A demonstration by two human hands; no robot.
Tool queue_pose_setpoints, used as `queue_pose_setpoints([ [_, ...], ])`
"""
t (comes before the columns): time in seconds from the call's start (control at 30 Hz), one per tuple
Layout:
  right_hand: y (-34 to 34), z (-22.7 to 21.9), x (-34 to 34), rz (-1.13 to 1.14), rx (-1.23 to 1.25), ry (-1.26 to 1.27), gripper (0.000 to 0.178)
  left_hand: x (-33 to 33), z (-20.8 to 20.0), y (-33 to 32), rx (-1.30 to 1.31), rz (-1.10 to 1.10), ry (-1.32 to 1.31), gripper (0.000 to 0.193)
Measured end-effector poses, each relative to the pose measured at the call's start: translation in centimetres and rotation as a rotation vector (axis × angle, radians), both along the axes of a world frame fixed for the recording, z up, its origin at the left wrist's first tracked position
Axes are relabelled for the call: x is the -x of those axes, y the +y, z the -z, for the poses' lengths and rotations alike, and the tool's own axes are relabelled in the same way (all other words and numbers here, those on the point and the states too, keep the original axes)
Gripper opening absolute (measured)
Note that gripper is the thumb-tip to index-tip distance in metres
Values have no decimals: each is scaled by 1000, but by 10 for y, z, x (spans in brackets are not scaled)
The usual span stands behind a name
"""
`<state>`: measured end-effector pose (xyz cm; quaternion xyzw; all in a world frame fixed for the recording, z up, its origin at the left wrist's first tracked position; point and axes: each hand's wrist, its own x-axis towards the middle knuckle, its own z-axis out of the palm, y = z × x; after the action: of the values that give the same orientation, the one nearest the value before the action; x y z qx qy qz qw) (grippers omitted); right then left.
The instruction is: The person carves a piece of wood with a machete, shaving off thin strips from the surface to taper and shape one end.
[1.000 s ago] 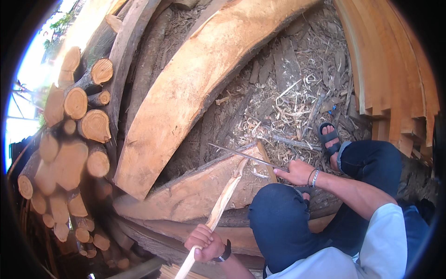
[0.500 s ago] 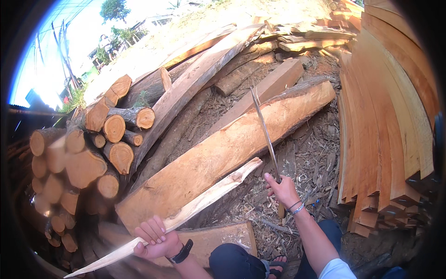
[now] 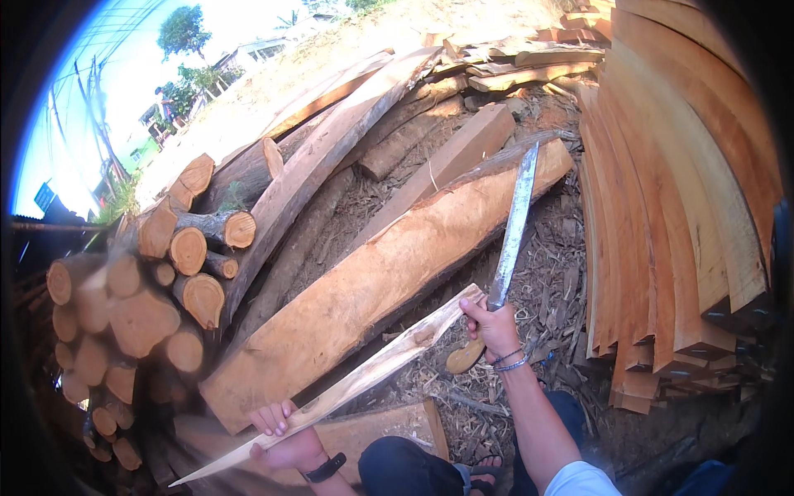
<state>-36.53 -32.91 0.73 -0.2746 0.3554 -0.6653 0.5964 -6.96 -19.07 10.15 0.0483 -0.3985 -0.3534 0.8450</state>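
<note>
My left hand (image 3: 288, 438) is closed around the lower part of a long, pale split piece of wood (image 3: 372, 362), which narrows to a point at the lower left. My right hand (image 3: 495, 327) grips a machete (image 3: 518, 217); its broad blade points up and away, and part of its wooden handle shows below the fist. The far end of the split wood lies right by my right thumb; whether they touch I cannot tell. Beyond the split wood, a thick sawn slab (image 3: 389, 266) lies slantwise on the ground.
Cut logs (image 3: 188, 250) are piled at the left. Curved sawn planks (image 3: 653, 248) stand stacked at the right. A squared beam (image 3: 463, 157) and a long timber (image 3: 331, 145) lie beyond the slab. A shorter board (image 3: 372, 431) is near my knees. Wood chips (image 3: 529, 331) cover the ground.
The machete has turned, showing its blade's flat side, and its tip has swung right. The split wood's far end and my right hand have come together. My left hand has moved slightly right and down.
</note>
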Motion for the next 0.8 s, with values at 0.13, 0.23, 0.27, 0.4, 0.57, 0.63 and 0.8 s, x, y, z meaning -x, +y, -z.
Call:
queue_pose_setpoints([
  [0.13, 6, -6, -7, -17, 7, 40, 44, -28, 63, 16, -292, -79, 144, 37],
  [0.23, 10, -5, -24, -27, 28, 42, 45, -39, 112, 31, -554, -165, 355, 46],
  [0.27, 11, -5, -27, -39, 38, 33, 45, -41, 132, 36, -621, -124, 420, 49],
  [0.4, 13, 0, -38, -75, 59, 29, 45, -62, 236, 48, -973, 108, 721, 61],
  [0.57, 12, 9, -50, -143, 58, 49, 45, -66, 325, 55, -1154, 407, 721, 75],
  [0.63, 14, 8, -53, -182, 62, 38, 44, -64, 340, 58, -1212, 503, 711, 80],
  [0.8, 12, 10, -44, -224, 71, 86, 42, -4, 267, 61, -1564, 400, 338, 84],
])
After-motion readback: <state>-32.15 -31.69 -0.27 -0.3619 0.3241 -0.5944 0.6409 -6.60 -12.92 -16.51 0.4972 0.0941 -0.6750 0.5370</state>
